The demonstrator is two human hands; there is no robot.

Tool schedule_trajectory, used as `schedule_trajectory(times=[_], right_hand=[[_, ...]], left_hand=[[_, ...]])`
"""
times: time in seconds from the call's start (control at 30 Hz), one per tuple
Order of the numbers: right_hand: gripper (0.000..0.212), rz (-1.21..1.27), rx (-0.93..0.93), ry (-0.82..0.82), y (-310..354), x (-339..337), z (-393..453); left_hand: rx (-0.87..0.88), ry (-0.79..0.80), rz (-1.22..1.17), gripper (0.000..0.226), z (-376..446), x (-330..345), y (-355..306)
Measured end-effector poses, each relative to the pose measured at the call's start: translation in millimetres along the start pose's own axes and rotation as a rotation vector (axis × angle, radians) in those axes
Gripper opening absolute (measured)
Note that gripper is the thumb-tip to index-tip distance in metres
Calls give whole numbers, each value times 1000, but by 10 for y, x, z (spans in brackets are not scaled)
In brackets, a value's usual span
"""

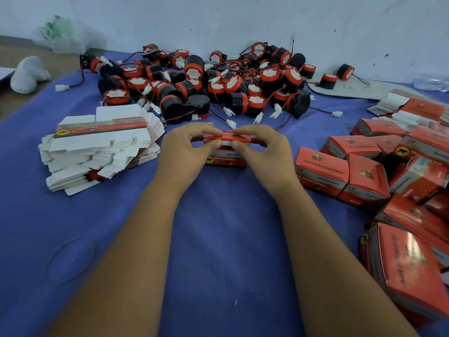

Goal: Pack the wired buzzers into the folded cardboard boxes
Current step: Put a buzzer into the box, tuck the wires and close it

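Head view: left hand [187, 152] and right hand [261, 152] both pinch the top flap of a red box [227, 159] at mid-table [218, 239]. Buzzer pile [206, 83] behind; flat cartons [102, 147] left, packed boxes [379, 181] right

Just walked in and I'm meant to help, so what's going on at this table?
A person is boxing wired buzzers. Both hands, left hand and right hand, pinch the top flap of a red cardboard box on the blue cloth. Loose buzzers are heaped behind it, flat unfolded boxes are stacked to the left, and closed boxes pile up on the right.
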State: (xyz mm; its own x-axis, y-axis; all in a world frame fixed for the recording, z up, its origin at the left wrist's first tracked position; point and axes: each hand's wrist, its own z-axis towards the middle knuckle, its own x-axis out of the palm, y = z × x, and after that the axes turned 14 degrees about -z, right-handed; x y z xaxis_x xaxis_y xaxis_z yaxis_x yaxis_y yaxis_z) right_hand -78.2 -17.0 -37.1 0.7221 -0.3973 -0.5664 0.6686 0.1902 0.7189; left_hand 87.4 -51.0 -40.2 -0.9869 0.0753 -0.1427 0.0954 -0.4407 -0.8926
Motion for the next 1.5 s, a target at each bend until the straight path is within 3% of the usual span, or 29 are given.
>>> schedule_trajectory(times=[0.1,0.37,0.63,0.87,1.07,1.17,1.27,1.37,1.5], right_hand=[[17,-46,-22,-65,6,31,-12],[25,-97,-48,57,-59,-40,-2],[15,-581,-331,-114,48,37,-14],[6,-638,-245,-106,104,131,-63],[5,-771,-449,-243,126,153,-94],[19,-849,-533,-423,204,185,-83],[26,-640,-583,-441,347,274,-122],[27,-217,-312,-202,426,390,-197],[44,7,154,1,282,407,-107]], left_hand=[[9,-6,18,21,-1,4,11],[-29,67,50,34,-21,-50,36],[-58,38,14,33,-10,-13,37],[-80,58,59,26,-25,-5,74],[-75,146,60,36,-62,-32,-10],[-317,174,-391,40,-38,82,-122],[-517,267,-875,44,-44,151,-184],[-428,49,-904,43,-34,142,-194],[54,-365,-258,29,-37,29,-246]])
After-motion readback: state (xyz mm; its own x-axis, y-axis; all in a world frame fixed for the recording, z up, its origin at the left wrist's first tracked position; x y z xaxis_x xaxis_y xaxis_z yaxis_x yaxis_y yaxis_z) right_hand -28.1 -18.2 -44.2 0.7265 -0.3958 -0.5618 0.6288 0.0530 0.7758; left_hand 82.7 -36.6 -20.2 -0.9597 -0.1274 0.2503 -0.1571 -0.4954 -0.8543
